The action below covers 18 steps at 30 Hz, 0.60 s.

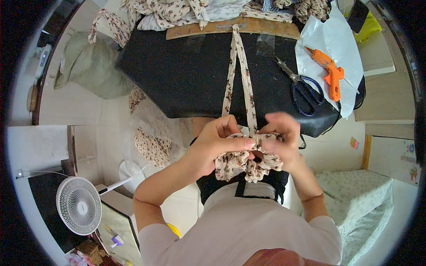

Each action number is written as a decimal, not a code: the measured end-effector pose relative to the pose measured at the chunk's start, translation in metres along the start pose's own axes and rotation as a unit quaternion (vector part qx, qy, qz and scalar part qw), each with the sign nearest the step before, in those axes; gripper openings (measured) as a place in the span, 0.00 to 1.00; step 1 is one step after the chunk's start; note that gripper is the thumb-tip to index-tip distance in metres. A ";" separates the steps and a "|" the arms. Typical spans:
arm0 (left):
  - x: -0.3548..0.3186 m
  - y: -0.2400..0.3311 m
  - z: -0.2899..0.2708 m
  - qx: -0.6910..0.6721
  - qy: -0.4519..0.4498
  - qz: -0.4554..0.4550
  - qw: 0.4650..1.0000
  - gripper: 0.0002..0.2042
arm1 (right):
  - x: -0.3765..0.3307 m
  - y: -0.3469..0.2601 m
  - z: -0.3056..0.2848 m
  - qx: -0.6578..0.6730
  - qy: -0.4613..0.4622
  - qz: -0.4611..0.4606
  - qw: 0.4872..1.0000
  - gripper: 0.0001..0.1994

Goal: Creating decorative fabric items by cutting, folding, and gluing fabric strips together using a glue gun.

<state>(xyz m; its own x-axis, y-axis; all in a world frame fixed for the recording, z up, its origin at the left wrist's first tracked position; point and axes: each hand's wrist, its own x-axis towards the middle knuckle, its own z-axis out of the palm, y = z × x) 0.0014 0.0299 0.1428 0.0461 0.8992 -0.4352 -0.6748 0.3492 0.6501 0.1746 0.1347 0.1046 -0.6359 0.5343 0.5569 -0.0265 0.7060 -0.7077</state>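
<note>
Gathered cream floral fabric (228, 166) hangs bunched between my two hands, in front of my body. My left hand (217, 144) pinches its upper edge, with the thumb lying across the ruffles. Over the right part of the ruffles is my right hand (284, 139), its fingers curled and smeared by motion, so its grip is unclear. From the bunch, a strip of the same floral cloth (247, 88) runs up in a narrow V. The strip's top meets a wooden board (195, 31) at the far side of the black table.
Dark-handled scissors (306, 95) lie open at the black table's (177, 75) right side. Beside them, an orange glue gun (330, 73) rests on a white sheet (317, 35). Floral cloth (173, 11) is heaped along the back. A white fan (80, 206) stands at lower left.
</note>
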 end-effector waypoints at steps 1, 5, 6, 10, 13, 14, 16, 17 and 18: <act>0.001 0.001 -0.001 0.003 0.001 0.001 1.000 0.14 | 0.007 0.002 -0.006 -0.042 -0.028 -0.145 0.988 0.19; 0.005 0.003 -0.005 0.065 0.019 -0.030 0.997 0.13 | 0.011 -0.001 -0.020 -0.137 -0.065 -0.315 0.937 0.17; 0.006 0.002 -0.006 0.108 0.035 -0.030 0.993 0.13 | 0.010 -0.001 -0.021 -0.146 -0.078 -0.308 0.937 0.17; 0.007 -0.006 -0.015 0.182 0.016 -0.003 0.983 0.13 | 0.007 0.006 -0.020 -0.098 -0.100 -0.251 0.958 0.17; 0.007 -0.010 -0.025 0.541 0.005 0.373 0.754 0.20 | 0.007 0.010 -0.019 -0.068 -0.085 -0.208 0.972 0.15; 0.008 -0.011 -0.026 0.541 0.005 0.372 0.755 0.20 | 0.008 0.010 -0.019 -0.043 -0.081 -0.180 0.979 0.14; 0.009 -0.006 -0.021 0.581 -0.054 0.467 0.665 0.19 | 0.009 0.011 -0.017 -0.028 -0.083 -0.161 0.983 0.13; 0.009 -0.002 -0.017 0.641 -0.057 0.473 0.602 0.20 | 0.009 0.011 -0.016 -0.027 -0.079 -0.147 0.986 0.13; 0.013 -0.008 -0.017 0.642 -0.056 0.473 0.601 0.20 | 0.010 0.011 -0.014 -0.025 -0.075 -0.135 0.988 0.12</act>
<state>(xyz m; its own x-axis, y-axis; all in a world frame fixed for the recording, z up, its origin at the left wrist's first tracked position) -0.0050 0.0343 0.1219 0.1860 0.8429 0.5049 0.6831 -0.4803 0.5502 0.1791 0.1544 0.1086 -0.7179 0.2509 0.6494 -0.1758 0.8373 -0.5178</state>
